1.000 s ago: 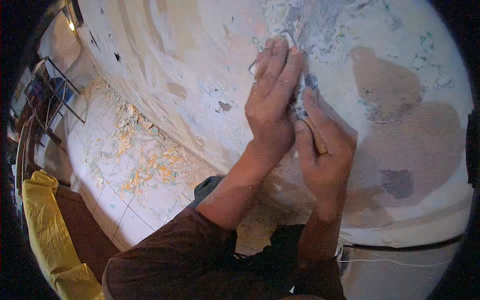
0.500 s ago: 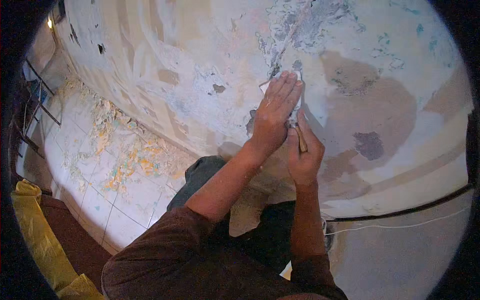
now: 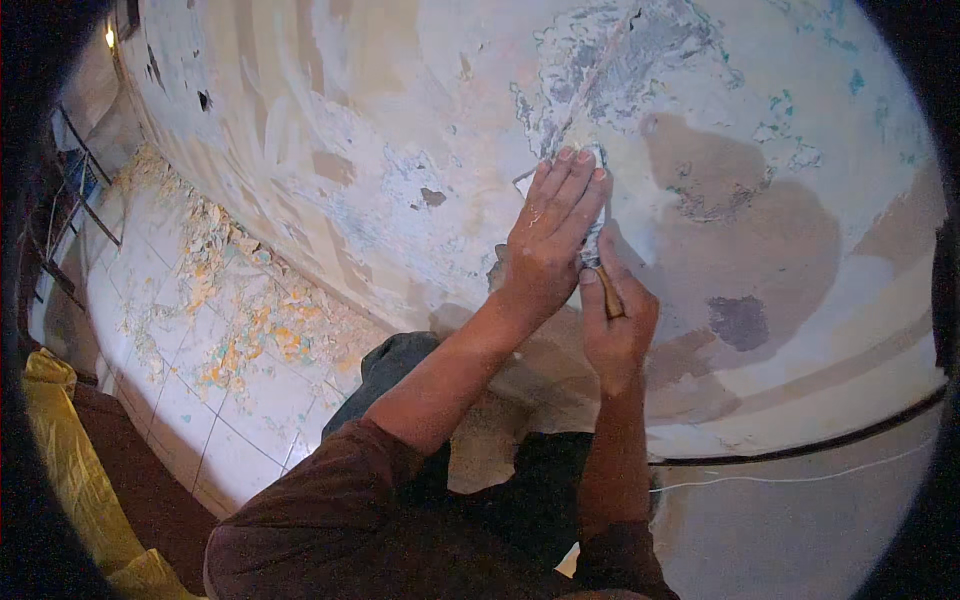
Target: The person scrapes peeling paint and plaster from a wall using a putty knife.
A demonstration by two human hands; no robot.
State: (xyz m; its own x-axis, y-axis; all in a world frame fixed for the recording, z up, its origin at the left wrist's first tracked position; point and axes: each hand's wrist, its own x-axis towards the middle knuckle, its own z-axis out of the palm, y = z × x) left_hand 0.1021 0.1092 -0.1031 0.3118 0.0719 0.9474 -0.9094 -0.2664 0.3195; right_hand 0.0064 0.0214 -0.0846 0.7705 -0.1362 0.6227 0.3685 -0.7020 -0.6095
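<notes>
My right hand (image 3: pixel 625 330) is closed round the wooden handle of a scraper (image 3: pixel 611 295), held against a patchy, peeling wall (image 3: pixel 450 90). My left hand (image 3: pixel 555 230) lies flat over the scraper's blade, fingers stretched out and side by side, pressing toward the surface. Most of the blade is hidden beneath it; a pale corner pokes out left of the fingers, and a whitish, smeared strip shows along the right. Just above the fingertips, a rough grey damaged patch (image 3: pixel 640 70) runs upward. A few white flecks stick to the back of my left hand.
Flaked paint debris (image 3: pixel 255 335) in cream, orange and green litters the white floor tiles (image 3: pixel 225 440) along the wall's base. A dark metal frame (image 3: pixel 85 165) stands far left, and yellow cloth (image 3: pixel 70 450) hangs nearer. A thin white cable (image 3: pixel 770 480) crosses at lower right.
Both hands have slid slightly farther up the wall with the scraper, toward the grey patch. The whole view has shifted a little. My grip looks the same.
</notes>
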